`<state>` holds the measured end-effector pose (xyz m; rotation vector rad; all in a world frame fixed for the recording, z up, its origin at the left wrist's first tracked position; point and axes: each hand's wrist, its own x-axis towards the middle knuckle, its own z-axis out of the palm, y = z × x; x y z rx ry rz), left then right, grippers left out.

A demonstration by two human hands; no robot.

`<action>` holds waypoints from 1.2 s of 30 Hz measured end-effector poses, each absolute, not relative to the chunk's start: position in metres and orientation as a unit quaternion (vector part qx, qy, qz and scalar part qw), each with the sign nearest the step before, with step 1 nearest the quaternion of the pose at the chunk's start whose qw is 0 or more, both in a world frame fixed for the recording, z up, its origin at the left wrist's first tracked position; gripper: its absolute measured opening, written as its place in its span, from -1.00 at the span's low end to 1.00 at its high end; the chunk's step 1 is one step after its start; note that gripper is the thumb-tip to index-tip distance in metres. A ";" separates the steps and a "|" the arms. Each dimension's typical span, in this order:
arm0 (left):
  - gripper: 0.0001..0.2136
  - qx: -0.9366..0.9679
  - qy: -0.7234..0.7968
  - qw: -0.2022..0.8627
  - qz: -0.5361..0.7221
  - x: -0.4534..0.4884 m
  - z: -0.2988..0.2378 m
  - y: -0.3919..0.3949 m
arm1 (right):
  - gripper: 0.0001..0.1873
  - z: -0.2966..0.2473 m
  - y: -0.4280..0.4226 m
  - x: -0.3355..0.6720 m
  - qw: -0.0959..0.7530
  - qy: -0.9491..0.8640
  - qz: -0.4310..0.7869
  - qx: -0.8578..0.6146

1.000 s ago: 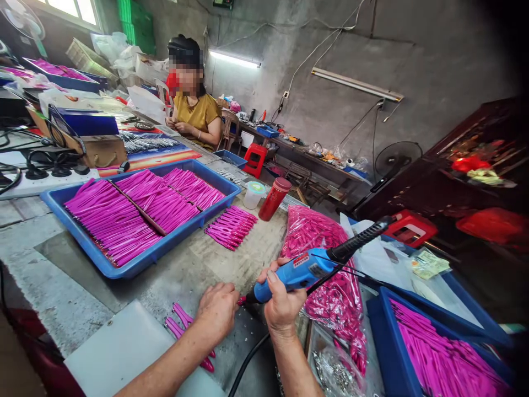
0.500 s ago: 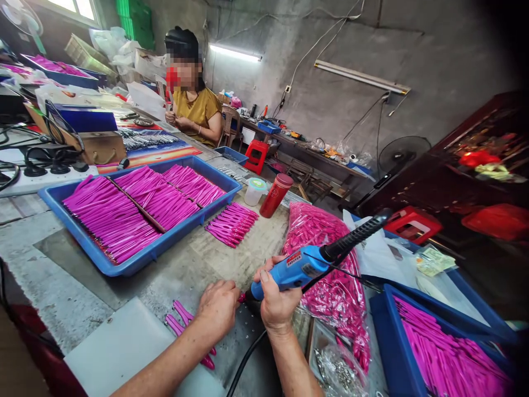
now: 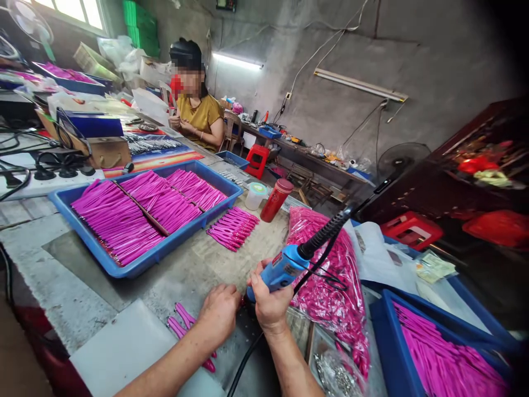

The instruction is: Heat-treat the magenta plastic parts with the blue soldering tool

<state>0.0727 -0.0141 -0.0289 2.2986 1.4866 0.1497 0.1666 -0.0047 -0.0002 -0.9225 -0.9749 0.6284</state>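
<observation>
My right hand (image 3: 270,300) is wrapped round a blue electric screwdriver (image 3: 281,270). The driver's black rear end and cable point up to the right, and its nose points down toward my left hand (image 3: 219,311). Curled fingers of the left hand pinch a small pink piece (image 3: 241,301) right by that nose; most of the piece is hidden. Beneath my left forearm lie a few slim pink tools (image 3: 184,317), partly covered. Ahead of my hands is a neat row of pink tools (image 3: 233,227).
A blue tray (image 3: 136,271) full of pink pieces stands left. A bulging clear bag (image 3: 326,264) of pink parts lies right, near a bag of metal parts (image 3: 339,372) and a blue bin (image 3: 397,342). A red bottle (image 3: 276,201) stands ahead. A co-worker (image 3: 202,118) sits across.
The screwdriver has swung more upright, its rear end moving left, and my right hand has shifted slightly left with it. My left hand stays nearly in place. The view has shifted slightly.
</observation>
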 end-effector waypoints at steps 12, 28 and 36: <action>-0.85 0.843 0.497 0.196 0.063 0.061 -0.024 -0.011 | -0.72 0.015 -0.040 0.189 0.784 -0.389 0.290 -0.387; -0.85 0.884 0.441 0.154 0.018 0.058 -0.019 -0.026 | -0.69 0.008 -0.059 0.201 0.791 -0.371 0.273 -0.403; -0.81 0.891 0.436 0.122 0.031 0.059 -0.032 -0.023 | -0.70 0.005 -0.060 0.200 0.792 -0.364 0.276 -0.404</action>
